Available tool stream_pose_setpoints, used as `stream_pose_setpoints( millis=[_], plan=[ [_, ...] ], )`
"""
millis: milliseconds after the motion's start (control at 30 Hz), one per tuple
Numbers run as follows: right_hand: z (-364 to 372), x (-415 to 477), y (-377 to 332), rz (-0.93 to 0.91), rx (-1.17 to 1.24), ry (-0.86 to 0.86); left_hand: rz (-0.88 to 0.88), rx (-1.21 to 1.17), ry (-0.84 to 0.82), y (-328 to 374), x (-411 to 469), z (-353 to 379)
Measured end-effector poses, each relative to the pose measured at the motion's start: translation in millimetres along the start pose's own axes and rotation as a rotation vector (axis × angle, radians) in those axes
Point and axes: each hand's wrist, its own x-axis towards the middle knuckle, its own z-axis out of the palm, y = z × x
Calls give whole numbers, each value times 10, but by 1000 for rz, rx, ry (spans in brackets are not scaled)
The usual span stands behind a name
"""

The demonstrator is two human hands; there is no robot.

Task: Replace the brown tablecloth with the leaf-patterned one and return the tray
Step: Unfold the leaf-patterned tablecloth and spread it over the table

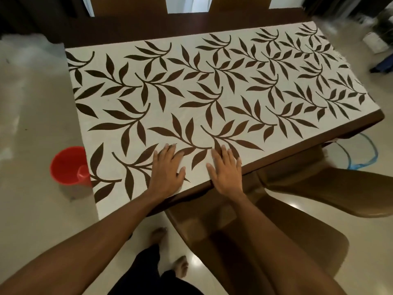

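The leaf-patterned tablecloth (191, 92), white with dark brown leaves, lies spread flat over the dark wooden table (344, 133). My left hand (167, 171) rests palm down on the cloth near the table's front edge, fingers straight. Beside it, my right hand (226, 172) lies flat on the cloth too, its heel at the edge. Neither hand holds anything. No brown tablecloth and no tray are in view.
A red bucket (68, 166) with a small red mug inside stands on the floor left of the table. Two brown chairs (331, 192) sit at the front right, one right below my arms. A blue ring-shaped thing (359, 160) lies on the floor under the right end.
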Motion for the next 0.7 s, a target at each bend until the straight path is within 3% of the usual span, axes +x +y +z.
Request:
stream_pose_setpoints(
  millis=[133, 367, 533, 700],
  plan=[
    [-177, -41, 507, 63, -36, 28, 43, -16, -26, 387, 123, 198],
    [-354, 492, 832, -247, -74, 6, 56, 41, -19, 1178, 591, 694],
    [-489, 583, 2044, -96, -35, 20, -25, 105, 8, 1798, 880, 1079],
    [-688, 371, 3178, -29, 35, 33, -278, 156, 13, 2149, 930, 1284]
  ],
)
